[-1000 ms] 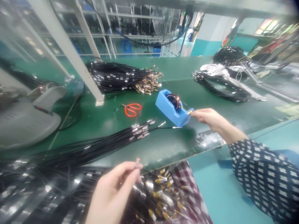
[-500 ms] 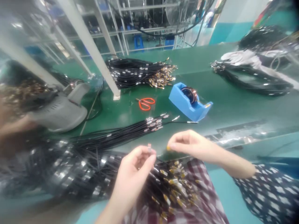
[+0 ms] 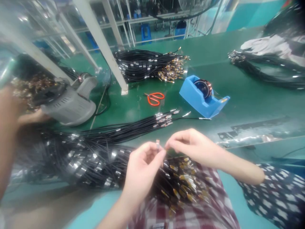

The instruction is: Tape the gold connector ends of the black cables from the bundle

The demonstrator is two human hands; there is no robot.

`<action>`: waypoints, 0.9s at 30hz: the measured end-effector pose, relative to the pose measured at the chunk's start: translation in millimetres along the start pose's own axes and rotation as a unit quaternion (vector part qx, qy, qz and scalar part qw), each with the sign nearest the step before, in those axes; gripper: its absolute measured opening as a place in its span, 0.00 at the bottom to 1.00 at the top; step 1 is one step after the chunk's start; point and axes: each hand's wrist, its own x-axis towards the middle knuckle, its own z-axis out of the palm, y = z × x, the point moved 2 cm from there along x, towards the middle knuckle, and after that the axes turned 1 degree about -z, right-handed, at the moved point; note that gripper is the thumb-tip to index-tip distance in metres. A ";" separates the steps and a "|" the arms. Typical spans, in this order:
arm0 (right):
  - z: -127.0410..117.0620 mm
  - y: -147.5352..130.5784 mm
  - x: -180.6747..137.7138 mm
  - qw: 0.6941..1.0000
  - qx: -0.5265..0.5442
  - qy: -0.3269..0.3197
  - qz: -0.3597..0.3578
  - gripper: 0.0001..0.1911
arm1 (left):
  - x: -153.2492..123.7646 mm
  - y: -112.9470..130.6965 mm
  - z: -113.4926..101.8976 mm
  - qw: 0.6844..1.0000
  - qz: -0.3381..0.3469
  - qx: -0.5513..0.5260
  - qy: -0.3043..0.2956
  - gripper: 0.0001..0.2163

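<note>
My left hand (image 3: pixel 144 167) is closed in a pinch, and a small pale cable end (image 3: pixel 157 143) pokes up between its thumb and forefinger. My right hand (image 3: pixel 194 148) is also pinched, its fingertips meeting those of the left. The small piece of amber tape seen at its fingertips earlier is hidden now. Beneath both hands, a thick bundle of black cables (image 3: pixel 95 162) lies across the lap, many tips wrapped in amber tape (image 3: pixel 188 178). Just beyond, a smaller bundle of black cables (image 3: pixel 133 128) with silver connectors (image 3: pixel 164 118) rests on the green table (image 3: pixel 133 109).
A blue tape dispenser (image 3: pixel 202 98) with an amber roll and red-handled scissors (image 3: pixel 156 98) lie beyond the hands. Farther back is another cable pile (image 3: pixel 147 65); coiled cables (image 3: pixel 264 70) lie right. A grey machine (image 3: pixel 69 106) and another person's arm (image 3: pixel 8 127) are at left.
My right hand has come left until its fingertips meet my left hand's. The view has shifted, so the table things appear farther right and higher. The other person's arm shows more at left.
</note>
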 end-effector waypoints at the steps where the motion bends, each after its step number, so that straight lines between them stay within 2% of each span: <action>1: 1.6 3.4 1.1 0.999 0.032 0.016 0.000 0.14 | 0.8 -0.6 -0.8 1.000 -0.008 -0.014 -0.001 0.06; 5: 12.1 11.3 -0.3 0.989 0.125 0.071 -0.032 0.17 | 2.8 -3.8 -3.7 0.998 -0.041 -0.054 -0.001 0.07; 10: 26.1 11.7 -6.7 0.985 0.155 0.076 -0.020 0.12 | 2.3 -7.3 -4.2 0.997 -0.041 -0.070 -0.002 0.08; 13: 22.6 10.5 -6.5 0.981 0.159 0.108 -0.027 0.10 | 0.9 -7.7 -5.2 0.997 -0.036 -0.071 -0.016 0.06; 15: 17.6 9.2 -5.7 0.979 0.162 0.120 -0.031 0.09 | -0.6 -6.6 -5.8 0.997 -0.027 -0.064 -0.030 0.09; 20: 13.3 3.2 -4.0 0.980 0.160 0.101 -0.052 0.09 | -4.3 -2.9 -4.6 0.999 -0.016 -0.028 -0.010 0.12; 27: 21.4 0.3 0.3 0.987 0.136 0.078 -0.045 0.08 | -6.9 -2.5 -3.3 0.998 -0.033 -0.044 0.009 0.14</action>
